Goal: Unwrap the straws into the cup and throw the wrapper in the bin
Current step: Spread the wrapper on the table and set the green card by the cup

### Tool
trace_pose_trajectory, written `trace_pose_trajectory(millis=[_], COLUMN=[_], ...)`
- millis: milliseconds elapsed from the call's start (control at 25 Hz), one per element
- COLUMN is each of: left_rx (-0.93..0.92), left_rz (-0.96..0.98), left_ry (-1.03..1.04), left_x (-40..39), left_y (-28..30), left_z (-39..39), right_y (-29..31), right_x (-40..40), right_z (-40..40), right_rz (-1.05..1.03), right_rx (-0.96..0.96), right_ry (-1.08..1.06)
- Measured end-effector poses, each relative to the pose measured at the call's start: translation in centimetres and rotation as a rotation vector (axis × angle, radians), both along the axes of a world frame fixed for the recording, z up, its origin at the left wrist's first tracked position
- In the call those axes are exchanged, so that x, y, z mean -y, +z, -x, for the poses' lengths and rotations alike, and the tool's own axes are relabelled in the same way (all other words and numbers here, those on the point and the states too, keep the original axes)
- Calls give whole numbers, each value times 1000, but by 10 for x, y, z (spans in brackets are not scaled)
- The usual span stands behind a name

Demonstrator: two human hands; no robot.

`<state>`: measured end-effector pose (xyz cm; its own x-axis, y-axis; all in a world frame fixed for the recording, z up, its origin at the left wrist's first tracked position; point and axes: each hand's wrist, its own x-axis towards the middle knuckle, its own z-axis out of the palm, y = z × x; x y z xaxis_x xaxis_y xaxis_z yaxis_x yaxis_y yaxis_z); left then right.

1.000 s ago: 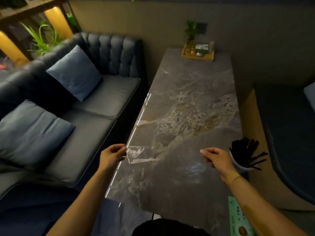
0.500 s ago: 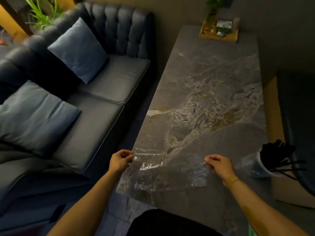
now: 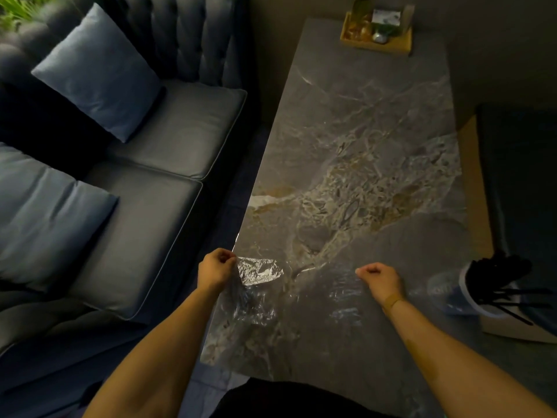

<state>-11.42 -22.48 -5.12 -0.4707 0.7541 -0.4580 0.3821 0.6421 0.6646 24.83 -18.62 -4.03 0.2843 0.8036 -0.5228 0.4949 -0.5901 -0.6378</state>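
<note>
Wrapper (image 3: 259, 271): clear crinkled film, stretched between both hands
Left hand (image 3: 214, 268): fingers pinching wrapper
Right hand (image 3: 380, 277): fingers pinching wrapper
Cup (image 3: 479, 300): black straws (image 3: 494, 271) inside
Worktop (image 3: 361, 146): veined marble

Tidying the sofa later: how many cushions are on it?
2: one cushion leans on the sofa backrest, far end; another sits nearer. More may lie out of view.

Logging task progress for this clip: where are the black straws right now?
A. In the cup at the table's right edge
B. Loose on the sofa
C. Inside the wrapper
A: the black straws stand in the cup, while both hands stretch only the empty wrapper.
</note>
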Motion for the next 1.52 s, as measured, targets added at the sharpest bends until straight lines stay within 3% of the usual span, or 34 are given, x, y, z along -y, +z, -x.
trace_pose_trajectory(millis=[320, 440, 680, 880, 1000, 1160, 1320, 1440, 1520], left_rx=[-3, -88, -225, -228, -234, -226, -383, -453, -449], left_rz=[-1, -50, -300, -255, -198, -127, -87, -99, -113], left_ry=[51, 44, -340, -773, -923, -995, -1097, -1087, -1056], left_x=[-2, 2, 17, 24, 24, 27, 23, 14, 7], left_y=[-5, 1, 32, 41, 45, 45, 44, 49, 58], left_z=[2, -4, -61, -135, -188, -254, -299, -323, -336], right_y=[3, 11, 30, 33, 35, 38, 42, 47, 53], right_x=[0, 9, 37, 74, 97, 120, 128, 120, 109], right_z=[3, 3, -15, -72, -121, -198, -270, -307, -315], right_rz=[-8, -31, -169, -129, -94, -25, 60, 14, -38], right_rx=[76, 153, 411, 505, 456, 366, 474, 486, 396], right_ry=[48, 172, 455, 589, 655, 624, 703, 690, 630])
